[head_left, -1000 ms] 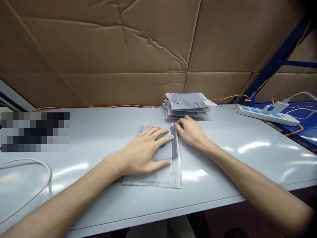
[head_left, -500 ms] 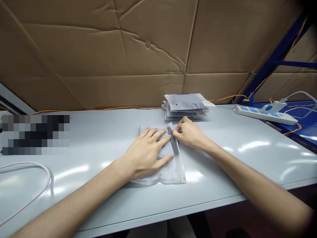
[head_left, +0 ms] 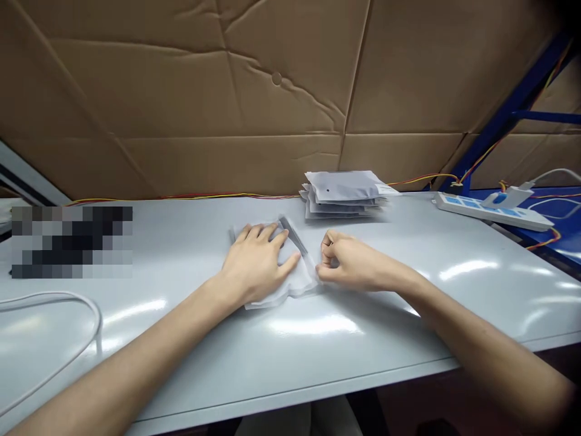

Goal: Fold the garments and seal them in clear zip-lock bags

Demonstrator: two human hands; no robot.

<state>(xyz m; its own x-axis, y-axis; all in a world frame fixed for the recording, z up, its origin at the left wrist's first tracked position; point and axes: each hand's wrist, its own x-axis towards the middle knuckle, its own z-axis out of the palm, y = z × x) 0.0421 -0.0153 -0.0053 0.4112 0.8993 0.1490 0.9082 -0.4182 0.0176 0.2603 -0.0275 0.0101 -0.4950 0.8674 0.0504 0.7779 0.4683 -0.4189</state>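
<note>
Clear pouch (head_left: 297, 281) is being pressed to the bench (head_left: 290, 357) by the left hand (head_left: 254, 263), fingers apart, while the right hand (head_left: 354, 263) is pinching at its edge, fingers together.

Head-worn view, angled down onto the hands (head_left: 254, 263) (head_left: 354, 263)

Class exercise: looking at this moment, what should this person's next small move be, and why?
Probably a gentle outward pull by the right hand on the clear plastic bag: it seems to pinch the bag's edge, the left hand presses the bag down, and the bag looks creased between them.
</note>
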